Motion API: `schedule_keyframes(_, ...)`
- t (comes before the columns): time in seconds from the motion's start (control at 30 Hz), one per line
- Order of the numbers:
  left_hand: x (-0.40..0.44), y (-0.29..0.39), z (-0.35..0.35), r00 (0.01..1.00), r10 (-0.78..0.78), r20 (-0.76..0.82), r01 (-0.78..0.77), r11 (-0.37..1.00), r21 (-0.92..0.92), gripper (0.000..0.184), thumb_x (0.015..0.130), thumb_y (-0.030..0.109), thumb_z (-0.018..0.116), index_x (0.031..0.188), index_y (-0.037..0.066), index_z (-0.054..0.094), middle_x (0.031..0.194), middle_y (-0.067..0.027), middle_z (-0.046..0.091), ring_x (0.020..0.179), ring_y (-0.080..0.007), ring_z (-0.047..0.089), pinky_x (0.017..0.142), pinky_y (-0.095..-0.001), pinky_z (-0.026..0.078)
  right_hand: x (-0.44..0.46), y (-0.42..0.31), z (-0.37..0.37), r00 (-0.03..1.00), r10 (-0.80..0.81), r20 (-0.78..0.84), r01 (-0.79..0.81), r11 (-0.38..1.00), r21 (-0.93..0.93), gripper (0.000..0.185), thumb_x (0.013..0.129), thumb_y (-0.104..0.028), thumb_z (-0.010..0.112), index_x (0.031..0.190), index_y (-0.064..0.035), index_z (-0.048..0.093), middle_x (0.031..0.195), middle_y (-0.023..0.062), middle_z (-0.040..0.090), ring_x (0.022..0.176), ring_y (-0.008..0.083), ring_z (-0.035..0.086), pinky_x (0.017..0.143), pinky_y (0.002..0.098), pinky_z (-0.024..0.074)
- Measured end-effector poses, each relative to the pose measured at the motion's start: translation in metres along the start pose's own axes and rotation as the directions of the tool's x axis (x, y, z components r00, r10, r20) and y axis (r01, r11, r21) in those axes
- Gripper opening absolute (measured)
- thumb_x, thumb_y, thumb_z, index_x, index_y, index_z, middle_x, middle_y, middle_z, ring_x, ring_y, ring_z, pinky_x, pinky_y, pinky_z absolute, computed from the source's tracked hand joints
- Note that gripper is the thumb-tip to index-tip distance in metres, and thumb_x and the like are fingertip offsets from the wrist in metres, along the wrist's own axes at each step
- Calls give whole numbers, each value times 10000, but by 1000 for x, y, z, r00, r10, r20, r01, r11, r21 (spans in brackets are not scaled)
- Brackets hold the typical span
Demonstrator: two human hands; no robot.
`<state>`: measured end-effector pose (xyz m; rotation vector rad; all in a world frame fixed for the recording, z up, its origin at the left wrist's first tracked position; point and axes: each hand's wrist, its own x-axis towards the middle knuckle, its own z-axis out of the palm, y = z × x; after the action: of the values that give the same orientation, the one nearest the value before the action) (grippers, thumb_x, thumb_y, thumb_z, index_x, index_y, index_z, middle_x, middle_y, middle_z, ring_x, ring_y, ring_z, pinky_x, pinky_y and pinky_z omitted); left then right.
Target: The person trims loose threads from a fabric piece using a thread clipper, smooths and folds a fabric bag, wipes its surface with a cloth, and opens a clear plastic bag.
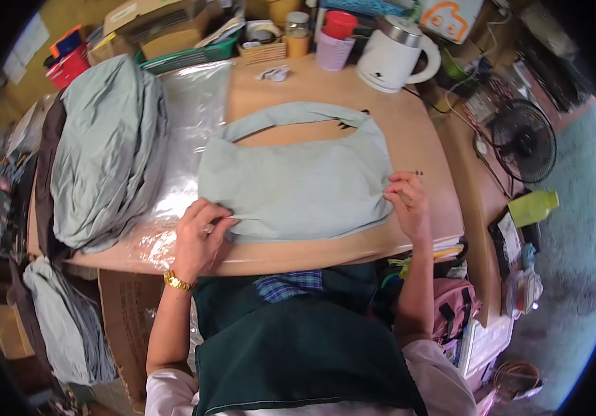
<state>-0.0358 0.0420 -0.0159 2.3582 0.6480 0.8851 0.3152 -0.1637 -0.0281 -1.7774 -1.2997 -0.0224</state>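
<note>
A pale grey-green cloth shoulder bag (291,184) lies flat on the table, its wide strap (298,111) looped toward the far side. My left hand (204,225) pinches the bag's lower left corner between thumb and fingers, pulling small creases into the cloth. At the bag's right edge, my right hand (407,201) has its thumb and fingertips closed on the fabric. Left of the bag is a large pile of the same grey-green cloth (107,152). Clear plastic sheeting (197,97) lies partly under the bag and beside the pile.
Along the back of the brown table (416,139) stand a white electric kettle (392,55), a pink cup (335,50), a jar (298,35) and cardboard boxes (163,31). A black fan (523,139) is at the right. More grey cloth (69,326) hangs at the lower left.
</note>
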Motion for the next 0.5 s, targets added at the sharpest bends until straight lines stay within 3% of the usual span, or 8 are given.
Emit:
schedule_keyframes(0.07, 1, -3, 2, 984, -105, -145, 91, 991, -96, 117, 822, 60, 715, 807, -2, 617, 739, -103, 593, 646, -210, 558, 618, -304, 464, -2, 9, 12, 1000, -4, -19, 5, 998, 62, 107, 829, 70, 618, 911, 1, 616, 963, 107, 647, 889, 189, 600, 793, 268, 477)
schedule_keyframes(0.13, -1, -14, 2, 976, -144, -163, 130, 987, -95, 152, 863, 71, 682, 784, -8, 579, 693, -101, 555, 612, -182, 508, 592, -295, 436, -3, 10, 27, 954, 288, -90, -202, 830, 520, 42, 911, 15, 565, 893, 7, 601, 868, 24, 615, 788, 94, 542, 730, 227, 437)
schedule_keyframes(0.27, 2, -32, 5, 938, -250, -242, 246, 968, -44, 276, 959, 122, 593, 742, -20, 498, 597, -90, 453, 561, -128, 387, 533, -281, 369, -2, 13, 56, 926, 318, -204, -216, 889, 405, 128, 968, -40, 507, 875, -10, 590, 818, -36, 560, 760, 43, 483, 703, 207, 412)
schedule_keyframes(0.37, 4, -36, 9, 938, -239, -251, 229, 971, -66, 236, 970, 127, 583, 793, -24, 539, 610, -85, 481, 579, -115, 419, 549, -274, 399, 2, 14, 59, 905, 328, -271, -200, 890, 410, 117, 974, -70, 509, 893, -24, 579, 803, -44, 543, 754, 46, 480, 688, 205, 403)
schedule_keyframes(0.43, 6, -37, 8, 940, -211, -268, 191, 977, -97, 218, 969, 124, 584, 810, -22, 552, 624, -86, 496, 592, -116, 436, 562, -272, 412, 1, 8, 42, 920, 382, 83, -345, 694, 632, 63, 954, -26, 519, 922, -25, 573, 812, -43, 540, 803, 40, 484, 735, 186, 392)
schedule_keyframes(0.47, 5, -38, 5, 940, -211, -267, 189, 976, -107, 202, 967, 124, 587, 827, -19, 565, 637, -88, 514, 609, -111, 447, 577, -270, 420, 1, -1, 34, 920, 385, 77, -344, 693, 634, 63, 954, -26, 519, 922, -25, 573, 812, -43, 540, 803, 40, 484, 735, 186, 392)
schedule_keyframes(0.5, 3, -40, 3, 940, -213, -267, 187, 975, -119, 187, 966, 124, 590, 843, -16, 579, 650, -91, 532, 626, -107, 458, 592, -268, 429, 3, -15, 23, 910, 363, 200, -403, 666, 628, 40, 921, 6, 557, 942, -18, 581, 824, -38, 557, 800, 42, 502, 740, 185, 409)
